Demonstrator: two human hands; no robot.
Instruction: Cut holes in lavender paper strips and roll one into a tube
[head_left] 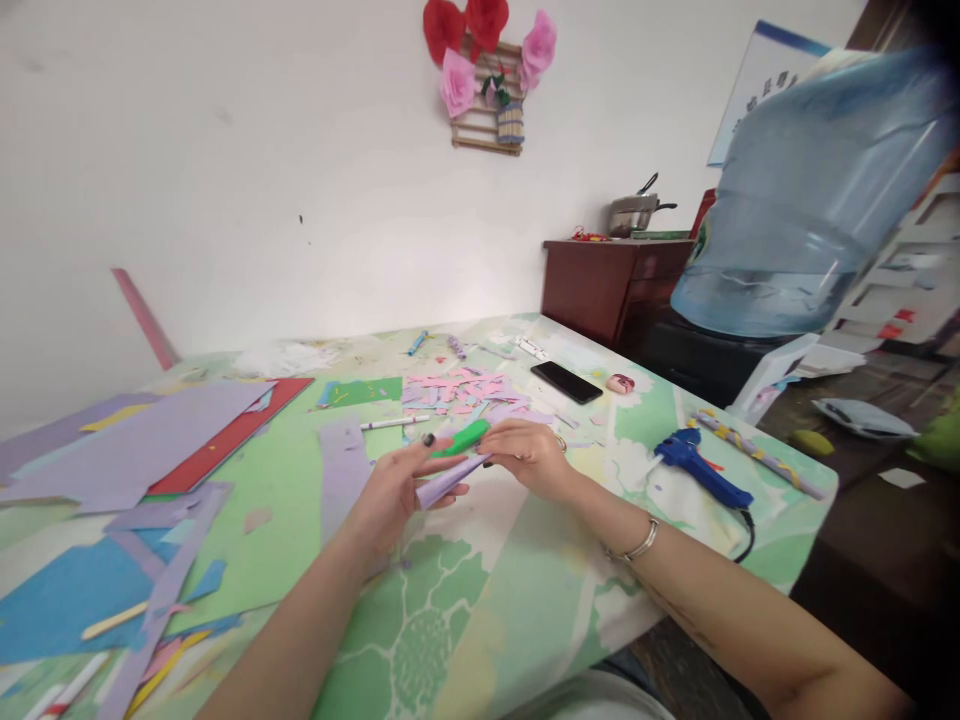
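Note:
Over the middle of the table, a rolled piece of purple paper [450, 482], narrow toward its far end, lies between my two hands. The fingers of my left hand [390, 492] curl around its wide near end. My right hand [529, 455] pinches the far end with bent fingers. Just behind the roll shows a bright green object [465, 438], partly covered by my fingers; its kind, and whether a hand touches it, I cannot tell. A purple paper strip [343, 470] lies left of my left hand. Small pink paper pieces [457, 390] are heaped beyond both hands.
Right of my right arm lie a blue glue gun [701, 468] with a cord and a purple stick wound with yellow [761, 455]. A black phone [566, 381] lies farther back. Coloured paper sheets [172, 435] cover the left side. A large water bottle [810, 200] stands beyond the right edge.

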